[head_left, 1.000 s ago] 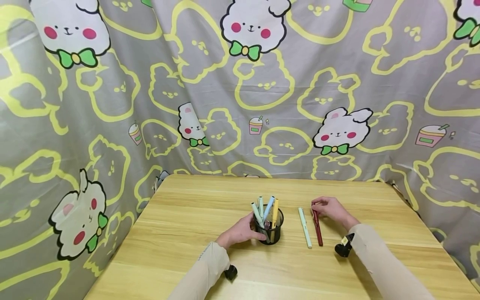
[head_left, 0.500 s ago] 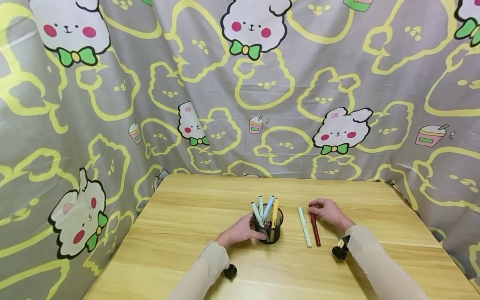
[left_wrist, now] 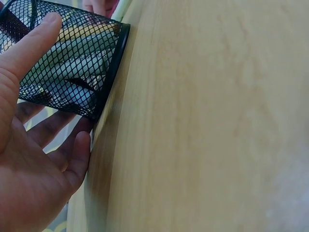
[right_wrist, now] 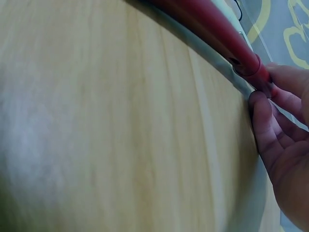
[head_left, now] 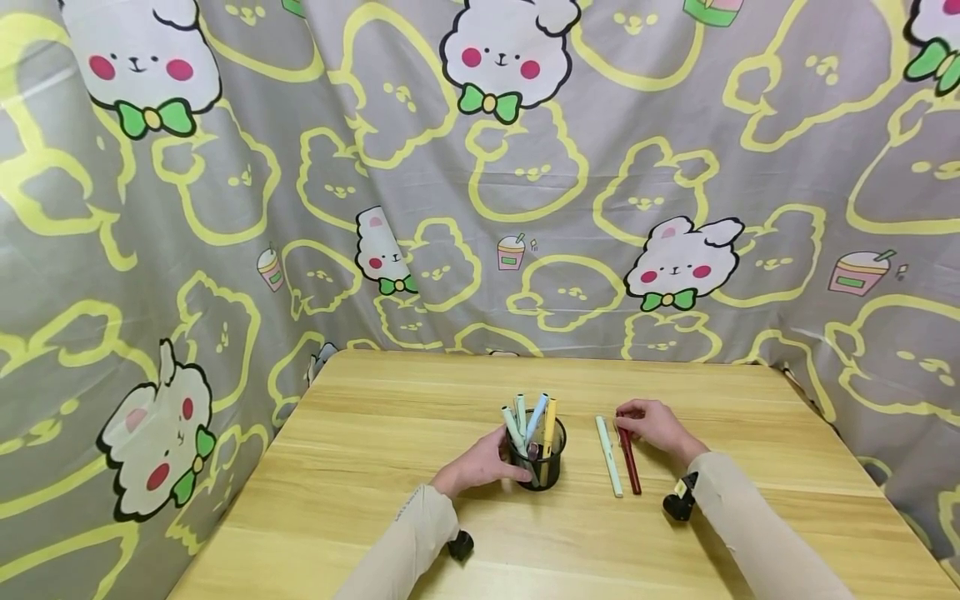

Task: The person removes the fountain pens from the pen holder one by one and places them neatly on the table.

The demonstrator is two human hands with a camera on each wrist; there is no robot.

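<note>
A black wire-mesh pen holder (head_left: 553, 472) stands on the wooden table, with several pale green, blue and yellow pens in it. My left hand (head_left: 480, 463) holds it from the left, thumb across the near side; in the left wrist view the thumb lies on the mesh (left_wrist: 72, 53) and the other fingers go behind it. Further right, my right hand (head_left: 660, 425) pinches the far end of a dark red pen (head_left: 632, 468) between thumb and fingers. The red pen's near end points toward me. Just left of it, a pale green pen (head_left: 610, 460) lies almost parallel.
The light wooden table (head_left: 337, 433) reaches back to a grey curtain (head_left: 450, 183) with yellow bear outlines, which also hangs along the left and right sides. Small black wrist cameras sit at the left cuff (head_left: 431, 517) and the right cuff (head_left: 723, 492).
My right hand has shifted slightly left with the red pen, bringing it closer to the pale green pen. The left hand and pen holder stay in place.
</note>
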